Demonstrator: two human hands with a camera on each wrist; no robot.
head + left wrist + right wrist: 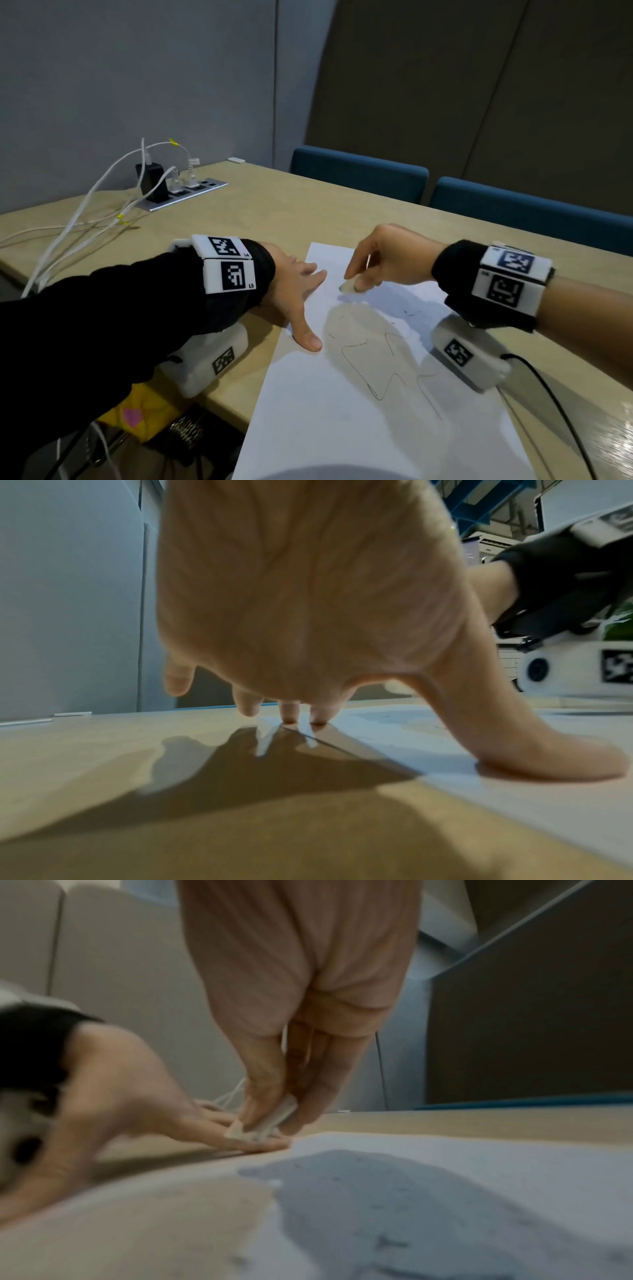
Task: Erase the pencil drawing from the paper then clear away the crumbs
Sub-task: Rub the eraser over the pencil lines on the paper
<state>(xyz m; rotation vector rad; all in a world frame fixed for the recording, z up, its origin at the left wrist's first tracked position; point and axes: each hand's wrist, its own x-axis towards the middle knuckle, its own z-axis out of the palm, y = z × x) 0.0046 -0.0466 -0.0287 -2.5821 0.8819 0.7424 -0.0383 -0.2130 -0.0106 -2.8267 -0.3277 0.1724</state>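
- The right hand (387,257) hangs fingers-down over the far part of the white sheet of paper (308,411); thumb and fingertips pinch a small white eraser (349,286), whose lower end sits at or just above the sheet; contact cannot be told.
- The left hand (291,291) lies spread and flat at the sheet's left edge, fingers straight, thumb (555,758) and two fingertips pressing the paper, palm over the tan wooden table (274,205).
- The thin pencil outline drawing (383,363) runs down the sheet's middle, nearer the person than the eraser; its upper part looks faint and smudged.
- Small dark specks (387,1240) lie on the paper in the right hand's shadow; the blurred right-wrist view leaves them hard to make out.
- No containers are in view.
- The sheet's near edge is cut off by the frame.
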